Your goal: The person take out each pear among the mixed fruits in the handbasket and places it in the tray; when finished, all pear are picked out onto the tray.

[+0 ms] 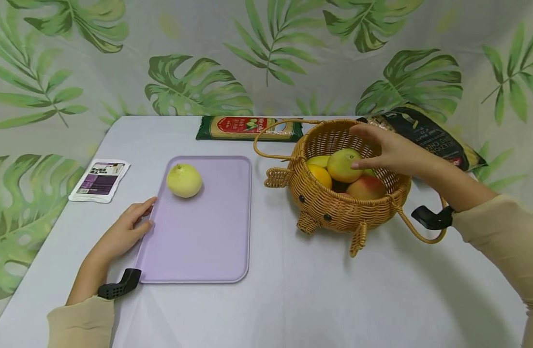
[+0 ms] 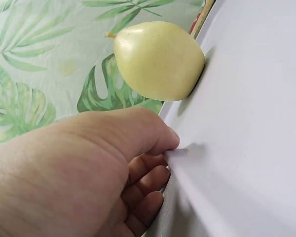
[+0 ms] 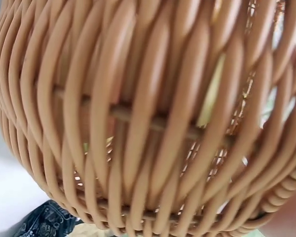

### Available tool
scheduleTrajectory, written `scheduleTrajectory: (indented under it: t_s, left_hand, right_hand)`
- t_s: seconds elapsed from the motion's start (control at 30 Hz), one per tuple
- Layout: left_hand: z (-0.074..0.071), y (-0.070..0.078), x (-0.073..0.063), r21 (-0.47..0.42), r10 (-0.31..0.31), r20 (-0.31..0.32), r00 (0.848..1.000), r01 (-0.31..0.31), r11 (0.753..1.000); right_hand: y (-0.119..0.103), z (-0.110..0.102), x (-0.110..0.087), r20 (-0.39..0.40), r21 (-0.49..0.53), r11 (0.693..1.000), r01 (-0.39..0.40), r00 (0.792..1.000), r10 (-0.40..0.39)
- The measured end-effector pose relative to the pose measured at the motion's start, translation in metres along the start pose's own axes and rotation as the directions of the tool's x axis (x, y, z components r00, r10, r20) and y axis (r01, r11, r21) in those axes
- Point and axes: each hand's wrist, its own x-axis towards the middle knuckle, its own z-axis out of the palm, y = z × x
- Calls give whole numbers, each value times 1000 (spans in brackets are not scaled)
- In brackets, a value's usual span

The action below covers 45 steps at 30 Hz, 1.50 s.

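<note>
A pale yellow pear [image 1: 184,181] sits on the upper left of the lilac tray [image 1: 205,241]. My left hand [image 1: 125,229] holds the tray's left rim, thumb on the edge and fingers curled beneath it in the left wrist view. Over the pig-shaped wicker basket [image 1: 336,208], my right hand [image 1: 390,152] has thumb and fingers spread apart. Its thumb tip overlaps a yellow-green fruit [image 1: 342,165] on top of the pile. Around that fruit lie an orange [image 1: 320,176] and a red-yellow fruit [image 1: 367,187]. Basket weave [image 3: 148,118] fills the right wrist view.
A green pasta packet [image 1: 249,128] lies along the back edge of the table. Behind the basket rests a black bag [image 1: 427,135]. A white and purple pouch [image 1: 99,180] lies left of the tray. The basket's looped handles [image 1: 266,135] stick out on both sides.
</note>
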Motion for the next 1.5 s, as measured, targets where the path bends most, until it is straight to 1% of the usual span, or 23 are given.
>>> scheduleTrajectory:
  t_s: [0.17, 0.4, 0.73, 0.87, 1.03, 1.3, 1.5]
  left_hand:
    - [0, -1, 1, -4, 6, 0, 1000, -6, 1000]
    - [0, 1, 1, -12, -9, 6, 1000, 9, 1000]
    - [1, -2, 2, -9, 16, -6, 1000, -16, 1000]
    - [1, -3, 2, -10, 21, -7, 1000, -21, 1000]
    - [1, -3, 2, -3, 13, -7, 1000, -13, 1000]
    - [1, -2, 1, -8, 12, -9, 1000, -12, 1000]
    - [1, -1, 0, -14, 5, -8, 1000, -5, 1000]
  right_hand:
    - [4, 2, 2, 5, 5, 1000, 20, 1000, -20]
    - [7, 6, 6, -13, -35, 998, 47, 999, -47]
    - [15, 8, 8, -2, -26, 999, 36, 999, -36]
    - [15, 8, 8, 2, -51, 999, 15, 1000, -15]
    - [16, 10, 9, 24, -81, 997, 0, 1000, 2]
    - [18, 15, 13, 64, -55, 998, 8, 998, -4]
    - [18, 16, 15, 87, -64, 998, 1, 996, 5]
